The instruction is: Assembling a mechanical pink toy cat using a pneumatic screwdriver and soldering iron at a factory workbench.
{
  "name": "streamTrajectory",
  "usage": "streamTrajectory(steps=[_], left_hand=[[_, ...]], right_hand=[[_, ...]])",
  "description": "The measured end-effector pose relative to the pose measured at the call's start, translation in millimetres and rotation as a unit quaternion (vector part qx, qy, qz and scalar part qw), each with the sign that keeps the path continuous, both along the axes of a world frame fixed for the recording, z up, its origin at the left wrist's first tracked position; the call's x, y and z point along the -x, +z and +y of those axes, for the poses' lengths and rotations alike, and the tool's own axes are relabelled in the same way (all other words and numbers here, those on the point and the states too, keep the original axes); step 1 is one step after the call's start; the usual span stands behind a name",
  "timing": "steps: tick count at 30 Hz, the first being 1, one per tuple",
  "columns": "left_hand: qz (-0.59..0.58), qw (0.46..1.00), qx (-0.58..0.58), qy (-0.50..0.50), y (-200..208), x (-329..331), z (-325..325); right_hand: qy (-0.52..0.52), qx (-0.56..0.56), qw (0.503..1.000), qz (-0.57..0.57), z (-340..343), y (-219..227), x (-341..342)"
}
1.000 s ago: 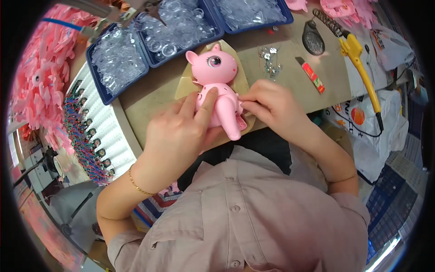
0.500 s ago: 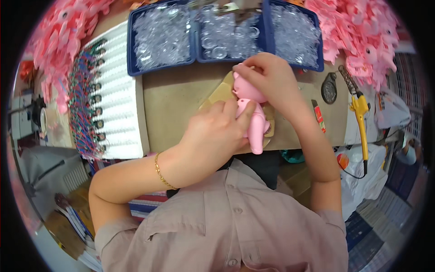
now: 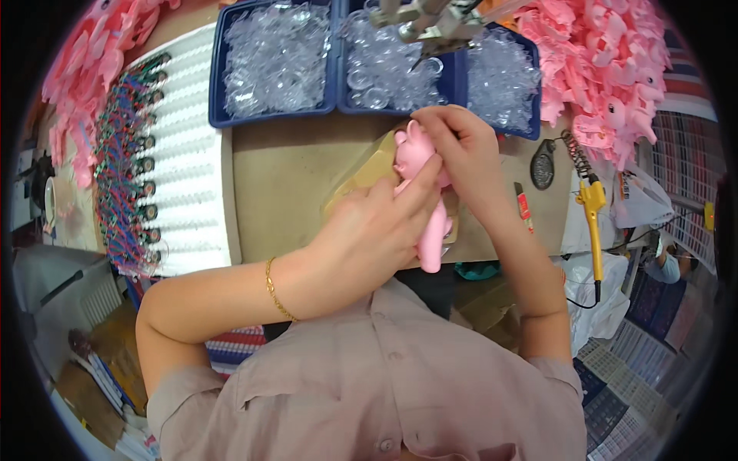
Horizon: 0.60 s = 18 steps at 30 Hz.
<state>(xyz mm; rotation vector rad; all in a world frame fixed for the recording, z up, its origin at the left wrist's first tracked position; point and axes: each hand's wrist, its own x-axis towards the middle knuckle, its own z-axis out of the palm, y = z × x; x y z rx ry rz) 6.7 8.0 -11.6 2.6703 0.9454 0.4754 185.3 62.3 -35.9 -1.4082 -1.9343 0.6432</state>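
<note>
A pink plastic toy animal figure (image 3: 416, 151) is in my two hands above a yellowish block (image 3: 359, 178) on the bench. My left hand (image 3: 377, 227) is wrapped over its body, with the index finger reaching up toward the neck. One smooth pink limb (image 3: 432, 247) sticks out below that hand. My right hand (image 3: 466, 150) grips the head from the right, its thumb and bent fingers near the ear. Most of the body is hidden under my fingers.
Blue bins (image 3: 277, 119) of clear plastic parts line the back, below a metal fixture (image 3: 423, 19). A white ribbed tray (image 3: 201, 169) with wired parts (image 3: 131, 177) stands left. Pink toy parts (image 3: 603, 69) are heaped right, near a yellow soldering iron (image 3: 593, 201) and red cutter (image 3: 524, 209).
My left hand has slid up the figure, its index finger now near the neck. My right hand has shifted slightly down over the head. The whole view has moved a little.
</note>
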Motion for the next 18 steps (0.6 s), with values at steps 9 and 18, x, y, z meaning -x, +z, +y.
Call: streamTrajectory(steps=[9,18], left_hand=[[0.035,0.999,-0.035,0.023,7,-2,1],[0.023,0.999,-0.015,-0.044,12,5,9]], right_hand=[[-0.100,0.076,0.886,0.447,12,3,12],[-0.141,0.011,0.915,0.377,3,12,14]])
